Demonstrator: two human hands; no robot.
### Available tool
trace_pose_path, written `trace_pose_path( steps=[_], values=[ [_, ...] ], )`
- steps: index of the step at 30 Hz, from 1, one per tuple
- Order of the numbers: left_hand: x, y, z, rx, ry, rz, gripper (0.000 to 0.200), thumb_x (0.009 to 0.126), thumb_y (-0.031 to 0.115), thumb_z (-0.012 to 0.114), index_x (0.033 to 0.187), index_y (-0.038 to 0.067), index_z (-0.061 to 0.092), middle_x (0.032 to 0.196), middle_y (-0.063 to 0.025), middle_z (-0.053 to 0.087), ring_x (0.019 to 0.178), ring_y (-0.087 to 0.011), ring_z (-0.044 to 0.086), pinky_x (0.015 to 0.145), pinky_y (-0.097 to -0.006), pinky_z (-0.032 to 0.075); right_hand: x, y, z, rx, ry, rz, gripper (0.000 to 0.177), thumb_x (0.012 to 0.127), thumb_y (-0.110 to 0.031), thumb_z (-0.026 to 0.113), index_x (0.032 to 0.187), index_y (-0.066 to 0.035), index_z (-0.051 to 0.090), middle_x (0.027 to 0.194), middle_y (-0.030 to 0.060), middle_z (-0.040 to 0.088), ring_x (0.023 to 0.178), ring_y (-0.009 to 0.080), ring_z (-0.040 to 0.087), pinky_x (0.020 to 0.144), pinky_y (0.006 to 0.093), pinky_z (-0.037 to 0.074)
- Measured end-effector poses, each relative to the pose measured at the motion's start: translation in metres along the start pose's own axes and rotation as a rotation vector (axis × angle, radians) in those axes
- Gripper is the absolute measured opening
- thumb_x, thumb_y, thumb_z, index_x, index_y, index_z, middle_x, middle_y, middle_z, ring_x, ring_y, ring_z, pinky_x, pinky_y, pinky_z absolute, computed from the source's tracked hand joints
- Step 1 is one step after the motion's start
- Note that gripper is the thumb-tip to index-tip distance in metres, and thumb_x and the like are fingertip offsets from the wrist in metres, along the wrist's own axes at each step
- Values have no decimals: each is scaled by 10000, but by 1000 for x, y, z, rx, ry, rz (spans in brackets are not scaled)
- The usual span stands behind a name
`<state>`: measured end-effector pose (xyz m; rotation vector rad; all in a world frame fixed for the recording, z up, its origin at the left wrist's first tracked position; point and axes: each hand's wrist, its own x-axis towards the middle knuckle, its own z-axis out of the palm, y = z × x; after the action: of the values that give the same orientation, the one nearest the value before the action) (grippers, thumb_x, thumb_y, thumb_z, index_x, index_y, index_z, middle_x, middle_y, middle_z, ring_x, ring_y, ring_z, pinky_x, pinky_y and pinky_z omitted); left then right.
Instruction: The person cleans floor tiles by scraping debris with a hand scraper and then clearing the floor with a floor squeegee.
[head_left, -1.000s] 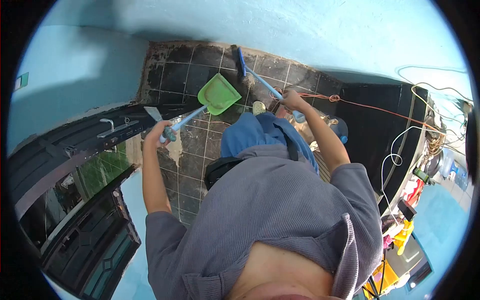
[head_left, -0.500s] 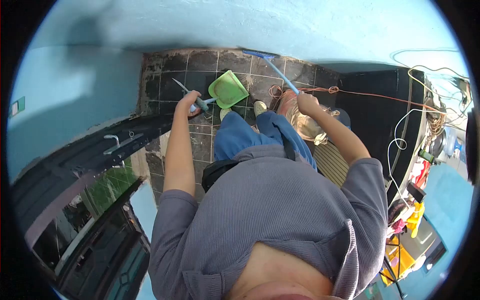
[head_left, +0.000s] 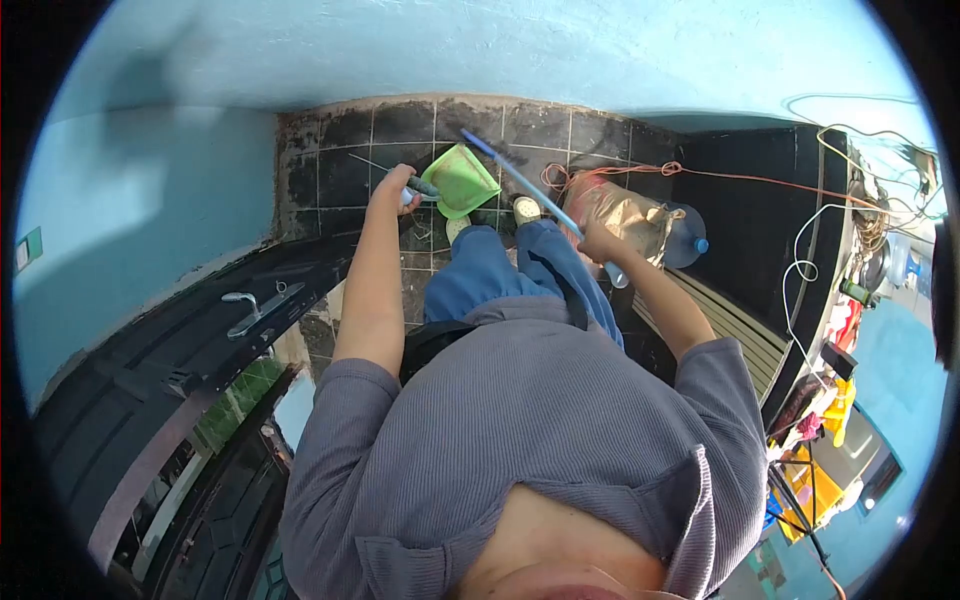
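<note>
My left hand [head_left: 397, 187] is closed around the handle of a green dustpan [head_left: 461, 181]. It also grips a pointed tool with a grey-green handle [head_left: 424, 187], its thin blade sticking out to the left. The dustpan is just in front of my feet, with dirt marks on its inner face. My right hand [head_left: 598, 243] is wrapped round the lower part of a blue-handled squeegee [head_left: 530, 187]. Its narrow blue head is near the dustpan's far edge, seen almost edge-on.
Dark tiled floor [head_left: 404, 125] meets a light blue wall [head_left: 560, 50]. To my right are a wrapped bundle [head_left: 612, 215], a large water bottle [head_left: 686, 238], an orange cord [head_left: 740, 188] and a black cabinet [head_left: 745, 170]. A dark door with a handle [head_left: 250, 310] stands at left.
The squeegee's head has come away from the wall base, left and closer to the dustpan. My right hand has drawn back toward my body. The pointed tool has turned in my left hand.
</note>
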<state>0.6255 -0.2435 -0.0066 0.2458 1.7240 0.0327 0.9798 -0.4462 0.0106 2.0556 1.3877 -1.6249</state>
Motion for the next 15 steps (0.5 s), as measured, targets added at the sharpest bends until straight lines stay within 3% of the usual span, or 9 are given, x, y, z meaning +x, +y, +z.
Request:
trace_pose_path(
  steps=[2,3,6,7,10,12,15],
  values=[
    [7,0,-5,-45,-38,-35,280,735,272,513,877,74,375,759,-112,451,517,-193,492,427,-259,448,-9,2,7,59,-125,-72,390,678,-47,525,1057,43,530,576,115,545,419,177,533,391,305,442],
    [9,2,-7,-89,-74,-70,282,734,277,517,873,75,376,766,-115,452,518,-195,494,427,-257,450,-16,1,9,50,-96,-103,453,685,-56,534,1134,-6,506,567,91,538,395,153,506,369,296,426],
    [8,-3,-16,-142,-54,-25,297,739,293,518,879,70,380,765,-120,459,530,-200,501,416,-251,447,-51,-15,14,191,-72,-19,403,695,-99,570,1070,44,532,591,148,562,441,188,541,411,322,440],
    [9,-5,-21,-140,-54,-28,297,739,293,518,879,70,380,765,-120,459,530,-200,501,416,-251,447,-59,-18,18,278,-88,12,441,713,-73,517,1153,-36,502,556,87,525,381,156,491,350,285,408],
    [16,-8,-52,-144,-77,-87,297,750,317,505,849,48,427,732,-116,476,500,-185,490,408,-242,449,-82,-28,14,350,1,61,444,719,-80,504,1159,-26,487,552,79,517,374,161,479,350,287,406],
    [12,-9,-78,-56,-219,-135,334,757,345,489,809,15,481,675,-111,488,456,-161,469,396,-236,449,-82,-13,7,282,69,26,440,718,-79,494,1154,-19,484,550,96,520,387,179,497,364,304,418],
    [-9,-9,-103,-67,-177,-141,385,773,363,464,782,-19,508,619,-108,485,421,-130,448,365,-201,425,-86,-30,-17,172,170,48,406,714,-76,476,1112,-2,492,560,146,534,441,236,546,409,350,444]
  ],
)
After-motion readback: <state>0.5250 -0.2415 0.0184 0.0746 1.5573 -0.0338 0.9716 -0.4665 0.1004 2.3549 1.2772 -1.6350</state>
